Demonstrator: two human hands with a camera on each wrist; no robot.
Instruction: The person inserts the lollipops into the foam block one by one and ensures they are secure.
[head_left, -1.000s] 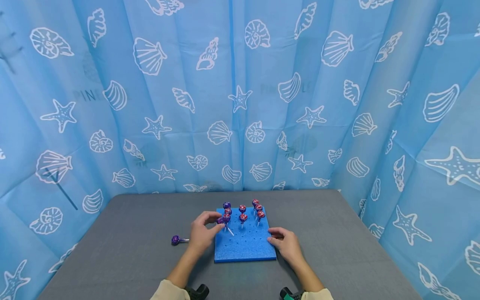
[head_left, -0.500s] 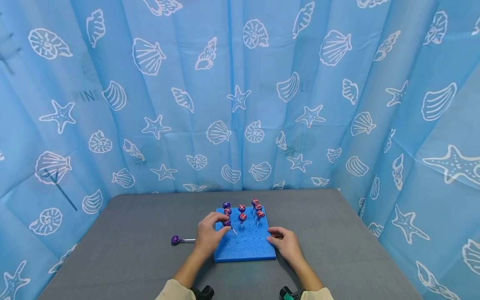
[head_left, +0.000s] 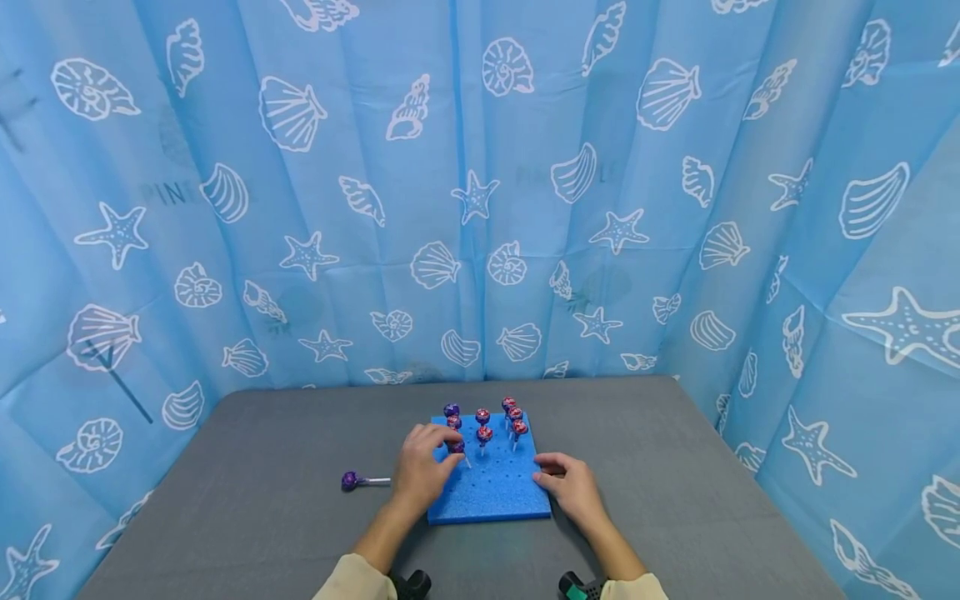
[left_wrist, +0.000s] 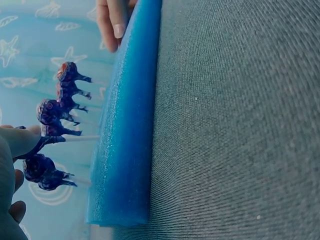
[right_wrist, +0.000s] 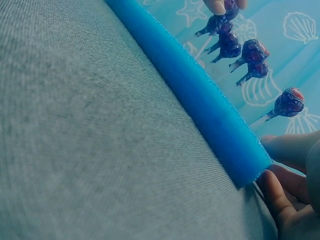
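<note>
In the head view my left hand pinches a purple-wrapped lollipop between thumb and fingertips, over the left part of a blue foam board. Its white stick points down to the board; in the left wrist view the held lollipop is partly hidden by the thumb. I cannot tell whether the stick has entered a hole. My right hand holds the board's right edge, its fingers around the edge in the right wrist view. Several lollipops stand upright in the board, red-and-purple ones in the middle and right.
Another purple lollipop lies on the grey table, left of the board, its stick towards my left hand. Rows of small holes run across the board's front half. A blue shell-patterned curtain hangs behind and at the sides.
My left hand has moved slightly right with the lollipop, from the board's left edge to over the board, and the stick now stands steeper. The right hand has stayed at the board's edge.
</note>
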